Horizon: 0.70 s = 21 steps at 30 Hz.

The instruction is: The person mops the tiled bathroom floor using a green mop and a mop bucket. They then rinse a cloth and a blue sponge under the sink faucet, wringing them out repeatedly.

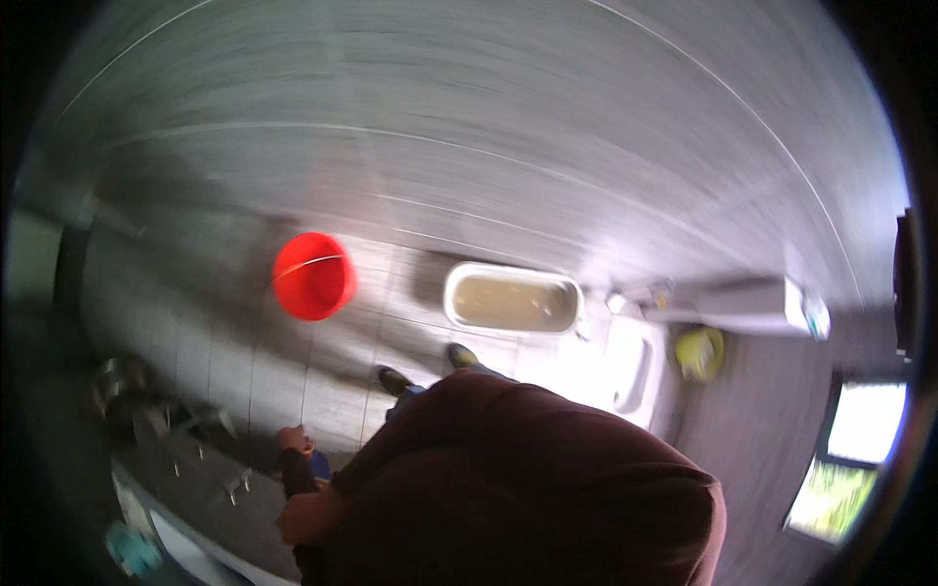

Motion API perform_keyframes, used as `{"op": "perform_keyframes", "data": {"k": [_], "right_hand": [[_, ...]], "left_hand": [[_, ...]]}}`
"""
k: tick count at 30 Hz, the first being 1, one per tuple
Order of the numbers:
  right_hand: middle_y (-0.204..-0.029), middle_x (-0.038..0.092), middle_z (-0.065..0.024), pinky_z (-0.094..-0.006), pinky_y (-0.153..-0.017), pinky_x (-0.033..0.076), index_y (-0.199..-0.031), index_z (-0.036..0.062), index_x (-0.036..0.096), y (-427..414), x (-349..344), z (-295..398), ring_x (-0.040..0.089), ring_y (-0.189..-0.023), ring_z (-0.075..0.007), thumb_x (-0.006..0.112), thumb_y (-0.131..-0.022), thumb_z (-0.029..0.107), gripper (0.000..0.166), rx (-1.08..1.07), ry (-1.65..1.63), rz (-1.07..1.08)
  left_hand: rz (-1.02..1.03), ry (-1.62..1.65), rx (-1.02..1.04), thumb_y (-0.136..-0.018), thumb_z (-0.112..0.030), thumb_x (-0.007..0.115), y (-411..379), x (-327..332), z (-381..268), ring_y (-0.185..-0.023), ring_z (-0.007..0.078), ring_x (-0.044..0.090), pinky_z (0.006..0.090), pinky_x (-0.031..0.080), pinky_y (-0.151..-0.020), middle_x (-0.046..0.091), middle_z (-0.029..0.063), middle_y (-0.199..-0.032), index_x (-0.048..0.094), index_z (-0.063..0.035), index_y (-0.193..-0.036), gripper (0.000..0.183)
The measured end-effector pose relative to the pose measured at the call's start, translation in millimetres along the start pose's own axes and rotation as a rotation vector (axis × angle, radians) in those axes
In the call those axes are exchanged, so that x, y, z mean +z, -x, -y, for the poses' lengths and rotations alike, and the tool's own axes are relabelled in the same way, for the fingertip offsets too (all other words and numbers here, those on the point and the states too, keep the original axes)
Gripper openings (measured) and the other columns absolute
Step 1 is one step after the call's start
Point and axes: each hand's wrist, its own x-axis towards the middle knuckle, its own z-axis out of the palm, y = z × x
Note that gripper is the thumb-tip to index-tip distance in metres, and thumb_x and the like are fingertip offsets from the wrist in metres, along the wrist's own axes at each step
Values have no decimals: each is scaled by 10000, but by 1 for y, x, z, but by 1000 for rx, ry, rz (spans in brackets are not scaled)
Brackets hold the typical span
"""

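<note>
The view is blurred. At the lower left, beyond the maroon sleeve, is my left hand (293,438), its fingers too blurred to make out. Closer to the camera, my right hand (315,516) lies across the left sleeve (297,476); whether it grips the cloth is unclear. A small blue thing with orange edges (319,465) shows beside the left wrist, and I cannot tell if it is held. My maroon top (513,469) fills the lower middle. Ahead of my dark shoes (463,357) stand a red bucket (314,293) with a wire handle and a white oblong tub (448,300) containing murky brownish liquid.
A white basin-like fixture (656,373) is at the right, with a yellow-green bin (689,355) beyond it. Grey tiled walls (469,88) rise ahead. A window (850,454) lies far right. Dark cabinets with metal handles (242,483) and a turquoise cloth-like thing (134,549) are lower left.
</note>
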Motion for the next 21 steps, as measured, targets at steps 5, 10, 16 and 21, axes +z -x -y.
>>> {"op": "perform_keyframes", "data": {"k": [5,10,16,21], "right_hand": [[-652,560,-127,-371,-520,460,-649,39,583,-38,-33,-23,583,-617,-269,557,-683,125,96,477,-74,-551],[-568,525,-150,-363,-477,411,-608,32,550,-1,-101,-24,533,-525,-280,543,-652,102,83,-76,-333,-690],[-543,500,-140,-353,-473,398,-607,23,511,51,-129,10,523,-510,-268,546,-664,101,103,-254,-334,-819],[-656,560,-153,-357,-551,425,-684,4,548,133,-138,53,547,-609,-286,513,-726,97,107,-339,-161,-863]], "left_hand": [[-84,395,-245,-792,-286,504,-28,-118,-111,-609,239,508,399,450,-555,523,84,-727,492,-57,-841,235],[159,1384,87,-780,-258,542,-121,-187,-124,-733,270,543,443,467,-672,554,110,-772,488,-28,-839,243],[295,2061,-301,-799,-229,519,-154,-204,-243,-989,343,505,502,423,-843,546,180,-1027,494,-10,-1060,341],[-42,2002,5,-827,-205,474,-100,-209,-225,-842,298,573,417,488,-740,594,144,-936,541,-8,-1007,275]]}}
